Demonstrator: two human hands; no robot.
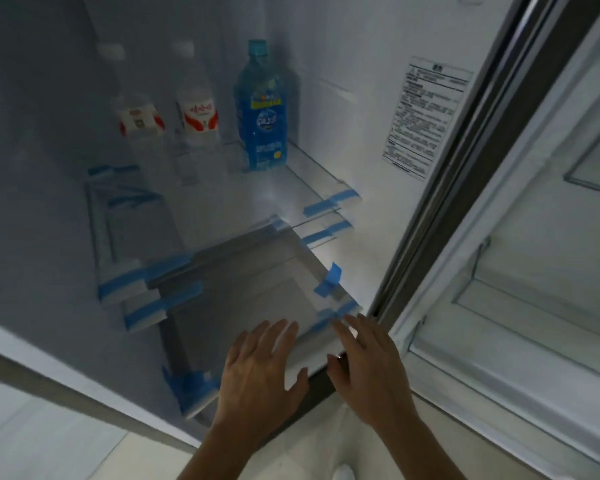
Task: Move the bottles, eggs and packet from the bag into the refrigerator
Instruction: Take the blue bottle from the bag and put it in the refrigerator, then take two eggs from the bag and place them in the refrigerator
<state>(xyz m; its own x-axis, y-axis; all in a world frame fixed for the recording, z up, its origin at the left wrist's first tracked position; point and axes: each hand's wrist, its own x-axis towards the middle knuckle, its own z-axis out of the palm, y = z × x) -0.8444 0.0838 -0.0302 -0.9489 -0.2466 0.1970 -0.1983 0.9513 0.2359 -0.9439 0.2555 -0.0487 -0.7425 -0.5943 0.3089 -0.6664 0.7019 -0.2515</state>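
I look down into the open refrigerator (343, 57). On its upper glass shelf (312, 168) stand a tall blue bottle (262, 109) and two clear bottles with red-and-white labels (200, 112) (139, 116), all upright at the back. My left hand (260, 372) and my right hand (371, 368) hover with spread fingers and nothing in them at the front of a low shelf (257, 292). The bag, eggs and packet are out of view.
Several glass shelves are held at their edges with blue tape (329, 202). The open refrigerator door (534, 271) with its bins stands at the right. A printed white sticker (426, 116) is on the right inner wall. Pale floor tiles (49, 441) lie below.
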